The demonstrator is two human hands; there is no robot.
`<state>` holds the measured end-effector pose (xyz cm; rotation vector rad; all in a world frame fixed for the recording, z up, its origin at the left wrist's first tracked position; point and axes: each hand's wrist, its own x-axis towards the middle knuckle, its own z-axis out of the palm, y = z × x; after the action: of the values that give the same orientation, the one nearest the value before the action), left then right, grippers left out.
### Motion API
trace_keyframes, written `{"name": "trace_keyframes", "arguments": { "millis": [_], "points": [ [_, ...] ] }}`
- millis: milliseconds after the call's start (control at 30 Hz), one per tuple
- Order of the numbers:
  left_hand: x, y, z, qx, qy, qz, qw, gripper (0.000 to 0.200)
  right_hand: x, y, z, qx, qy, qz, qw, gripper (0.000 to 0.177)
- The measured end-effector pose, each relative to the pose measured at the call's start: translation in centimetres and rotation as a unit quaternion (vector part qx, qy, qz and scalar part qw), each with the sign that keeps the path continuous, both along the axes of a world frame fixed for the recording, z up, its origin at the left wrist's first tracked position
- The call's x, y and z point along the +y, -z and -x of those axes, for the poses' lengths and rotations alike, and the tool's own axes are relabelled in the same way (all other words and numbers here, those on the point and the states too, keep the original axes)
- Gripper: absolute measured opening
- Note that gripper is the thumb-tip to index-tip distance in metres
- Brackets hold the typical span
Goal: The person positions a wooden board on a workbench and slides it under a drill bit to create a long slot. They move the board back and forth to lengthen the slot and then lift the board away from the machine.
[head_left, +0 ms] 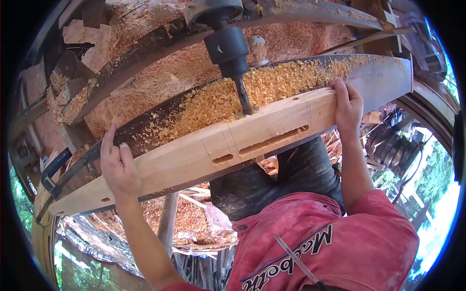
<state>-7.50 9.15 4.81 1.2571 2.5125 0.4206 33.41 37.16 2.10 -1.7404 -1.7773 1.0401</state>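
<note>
The long pale wooden beam [194, 155] lies slantwise on the dark metal counter [383, 77] of a boring machine, its front face cut with narrow slots [274, 140]. The dark twisted drill bit [242, 97], hanging from a black chuck [227, 46], meets the beam's upper edge. The left hand [119, 169] lies over the beam near its tapered end, its grip pressed onto the wood with fingers curled over the top; the right hand [348, 104] wraps the far end likewise.

The bit could snag and jerk the beam sideways, since only the two hands seem to steady it; no clamp shows. A heap of yellow wood shavings [272, 82] is banked behind the beam and hides where the bit enters, so a drift off line could go unnoticed. Shavings also cover the ground beyond.
</note>
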Motion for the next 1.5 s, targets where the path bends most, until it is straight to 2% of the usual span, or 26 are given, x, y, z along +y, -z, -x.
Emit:
{"name": "trace_keyframes", "arguments": {
  "millis": [133,433,533,600,700,767,933,1100,1300,1433,1500],
  "points": [
    [0.2,-0.1,0.1,-0.030,-0.031,0.001,0.999,0.028,0.2,-0.2,0.5,-0.003,0.009,0.005,1.000,0.033],
    [-0.1,0.0,0.0,0.000,-0.015,0.011,1.000,0.026,0.4,-0.1,0.3,0.015,-0.013,0.013,1.000,0.032],
    [0.1,-0.5,-1.0,0.029,-0.042,-0.024,0.998,0.029,0.0,-0.2,-0.4,0.011,-0.032,0.021,0.999,0.031],
    [0.0,-1.0,-1.1,-0.075,-0.129,0.094,0.984,0.033,-0.8,-0.2,-1.1,0.009,-0.038,0.020,0.999,0.031],
    [-2.8,-0.3,-1.6,-0.061,-0.066,0.111,0.990,0.036,-4.0,-0.9,-2.9,-0.035,-0.029,0.017,0.999,0.032],
    [-3.3,-0.7,-1.9,-0.078,-0.069,0.111,0.988,0.035,-5.2,-1.2,-3.3,0.000,0.010,0.050,0.999,0.031],
    [-3.2,-0.6,-1.7,-0.107,-0.077,0.125,0.983,0.034,-5.6,-1.0,-3.4,-0.007,0.008,0.045,0.999,0.029],
    [-3.1,-0.7,-1.1,-0.124,-0.071,0.092,0.985,0.033,-5.5,-1.3,-2.9,0.005,-0.025,0.043,0.999,0.028],
    [-3.1,-0.5,-0.8,-0.126,-0.047,0.058,0.989,0.034,-5.4,-1.5,-2.3,0.022,-0.015,0.058,0.998,0.028],
    [-3.4,-0.5,-0.5,-0.134,-0.051,0.074,0.987,0.031,-5.2,-1.1,-2.4,0.024,-0.018,0.051,0.998,0.027],
    [-3.6,-0.4,-0.3,-0.074,-0.038,0.080,0.993,0.028,-5.1,-0.7,-2.4,0.038,-0.006,0.055,0.998,0.027]
  ]
}}
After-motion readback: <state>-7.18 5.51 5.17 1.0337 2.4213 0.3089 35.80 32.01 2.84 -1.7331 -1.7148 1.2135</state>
